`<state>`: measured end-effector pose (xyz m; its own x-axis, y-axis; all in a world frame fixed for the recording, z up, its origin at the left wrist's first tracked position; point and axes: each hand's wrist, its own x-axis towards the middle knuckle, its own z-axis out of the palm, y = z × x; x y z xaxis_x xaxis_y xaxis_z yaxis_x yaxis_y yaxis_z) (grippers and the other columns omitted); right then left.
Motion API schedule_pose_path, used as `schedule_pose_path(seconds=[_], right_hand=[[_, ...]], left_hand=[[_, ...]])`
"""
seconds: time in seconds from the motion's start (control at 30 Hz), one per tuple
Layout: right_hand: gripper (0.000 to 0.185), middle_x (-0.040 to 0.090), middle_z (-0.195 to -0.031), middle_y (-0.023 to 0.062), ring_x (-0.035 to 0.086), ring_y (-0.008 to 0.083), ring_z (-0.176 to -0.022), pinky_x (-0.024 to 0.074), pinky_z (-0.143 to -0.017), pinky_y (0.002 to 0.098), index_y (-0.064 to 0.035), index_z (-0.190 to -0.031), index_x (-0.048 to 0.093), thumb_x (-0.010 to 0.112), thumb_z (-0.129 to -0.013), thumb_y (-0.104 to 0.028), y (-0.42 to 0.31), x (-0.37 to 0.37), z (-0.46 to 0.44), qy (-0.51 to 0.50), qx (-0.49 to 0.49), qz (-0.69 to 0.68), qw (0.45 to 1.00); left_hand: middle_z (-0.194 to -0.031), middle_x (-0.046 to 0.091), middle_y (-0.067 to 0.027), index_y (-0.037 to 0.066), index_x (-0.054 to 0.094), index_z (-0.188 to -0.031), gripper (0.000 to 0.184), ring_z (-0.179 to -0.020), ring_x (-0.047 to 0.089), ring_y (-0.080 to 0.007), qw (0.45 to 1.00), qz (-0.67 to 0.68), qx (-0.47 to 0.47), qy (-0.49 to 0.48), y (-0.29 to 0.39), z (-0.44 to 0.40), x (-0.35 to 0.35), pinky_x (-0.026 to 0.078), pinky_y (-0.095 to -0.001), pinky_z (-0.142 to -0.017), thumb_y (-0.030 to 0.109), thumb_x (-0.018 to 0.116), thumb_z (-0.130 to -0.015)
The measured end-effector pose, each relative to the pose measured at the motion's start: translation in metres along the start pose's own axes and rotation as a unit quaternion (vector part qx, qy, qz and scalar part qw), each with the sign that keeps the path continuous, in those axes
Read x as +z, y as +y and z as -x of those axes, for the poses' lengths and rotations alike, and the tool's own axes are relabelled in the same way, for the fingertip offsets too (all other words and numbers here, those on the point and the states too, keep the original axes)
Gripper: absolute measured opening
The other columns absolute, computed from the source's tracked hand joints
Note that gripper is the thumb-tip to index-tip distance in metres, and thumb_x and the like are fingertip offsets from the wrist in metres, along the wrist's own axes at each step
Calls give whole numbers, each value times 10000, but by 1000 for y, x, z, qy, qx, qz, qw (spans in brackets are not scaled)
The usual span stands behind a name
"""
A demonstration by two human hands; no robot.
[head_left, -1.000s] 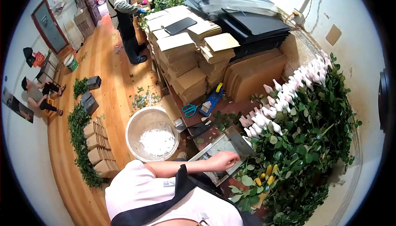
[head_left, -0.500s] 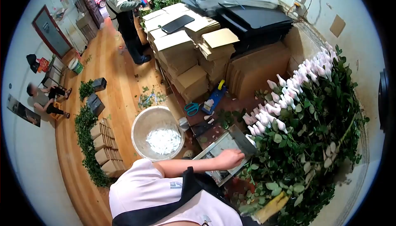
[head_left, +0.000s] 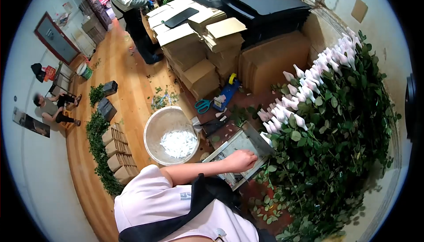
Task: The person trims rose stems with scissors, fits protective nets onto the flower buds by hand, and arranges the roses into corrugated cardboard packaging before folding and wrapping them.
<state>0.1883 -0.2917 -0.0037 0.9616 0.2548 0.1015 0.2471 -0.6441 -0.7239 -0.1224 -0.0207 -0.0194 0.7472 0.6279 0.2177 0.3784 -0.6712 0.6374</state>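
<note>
Brown table (head_left: 255,99) | cardboard stacks (head_left: 198,75) | teal scissors (head_left: 203,106) | tape dispenser (head_left: 228,97) | leafy flowers (head_left: 324,129)

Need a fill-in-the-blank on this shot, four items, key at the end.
1. The left hand is over the framed board, its fingers ____ (curled/straight).
2. The white pieces lie ____ (inside/outside) the round bucket.
3. The phone lies ____ (on/under) the cardboard stacks.
4. The scissors have ____ (teal/red) handles.

Missing words: curled; inside; on; teal.
</note>
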Motion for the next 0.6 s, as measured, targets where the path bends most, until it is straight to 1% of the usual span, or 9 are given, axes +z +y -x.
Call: schedule_pose_path(seconds=[0.07, 0.13, 0.2, 0.27, 0.33, 0.37, 0.47, 0.53, 0.6], right_hand=[[541, 586, -1335, 185, 560, 300, -1230, 432, -1069, 400, 12, -1396, 477, 668, -907, -121, 11, -2, -23, -38, -21, 2, 999], [551, 584, -1339, 187, 553, 305, -1244, 423, -1080, 402, 10, -1398, 476, 675, -902, -126, 4, -4, -40, -70, -160, 111, 978], [708, 509, -1431, 168, 430, 313, -1376, 309, -1170, 429, -17, -1432, 451, 753, -821, -206, -85, 32, 10, -100, -296, 305, 900], [733, 330, -1575, 109, 283, 288, -1461, 212, -1210, 420, -86, -1460, 440, 764, -834, -290, -104, 76, 20, -142, -278, 448, 838], [816, 283, -1593, 88, 275, 279, -1456, 197, -1213, 404, -112, -1454, 443, 826, -748, -257, -56, 129, -3, -197, -260, 481, 813], [786, 385, -1534, 101, 348, 291, -1411, 215, -1206, 384, -121, -1429, 469, 823, -735, -226, -55, 142, -12, -234, -196, 494, 814], [650, 482, -1459, 130, 413, 304, -1368, 271, -1179, 403, -108, -1389, 515, 756, -798, -229, -57, 143, -26, -169, -256, 392, 867], [554, 544, -1355, 214, 481, 390, -1282, 397, -1071, 439, -31, -1338, 545, 578, -789, 28, -13, 161, -34, -48, -355, 180, 916], [604, 547, -1358, 233, 531, 399, -1238, 454, -1002, 471, -112, -1383, 528, 489, -813, 81, -14, 140, -31, -71, -309, 216, 924]], left_hand=[[-794, 593, -117, 60, 617, -920, 104, -781, 618, -325, 1000, -4, -6, -6, -2, 0, 2, 514, -446, -676, 149, 617, -867], [-801, 599, -117, 61, 626, -931, 108, -784, 620, -326, 1000, 2, -1, 2, -2, 3, 3, 515, -446, -678, 146, 616, -864], [-808, 605, -118, 62, 629, -925, 105, -790, 622, -327, 1000, -7, -8, -1, -3, 0, 2, 513, -449, -677, 144, 618, -862], [-806, 606, -117, 65, 633, -925, 106, -787, 623, -327, 1000, -6, -4, 2, -3, 0, -1, 513, -450, -678, 149, 620, -860], [-799, 603, -118, 66, 634, -925, 110, -782, 622, -332, 1000, -3, 5, 1, -3, 1, 0, 516, -449, -682, 153, 622, -859], [-799, 603, -118, 66, 634, -925, 110, -782, 622, -332, 1000, -5, 16, 3, -1, -1, 0, 516, -449, -682, 153, 622, -859], [-785, 604, -151, 44, 605, -876, 138, -796, 628, -360, 1000, -6, 14, -12, -1, -2, -3, 521, -472, -702, 182, 597, -874], [-797, 612, -152, 48, 606, -877, 134, -799, 631, -369, 1000, 12, -5, -5, 0, 1, -2, 519, -480, -707, 182, 595, -878], [-833, 639, -162, 47, 623, -900, 135, -809, 640, -371, 1000, 26, -3, -4, -3, 1, -1, 521, -478, -718, 179, 605, -881]])
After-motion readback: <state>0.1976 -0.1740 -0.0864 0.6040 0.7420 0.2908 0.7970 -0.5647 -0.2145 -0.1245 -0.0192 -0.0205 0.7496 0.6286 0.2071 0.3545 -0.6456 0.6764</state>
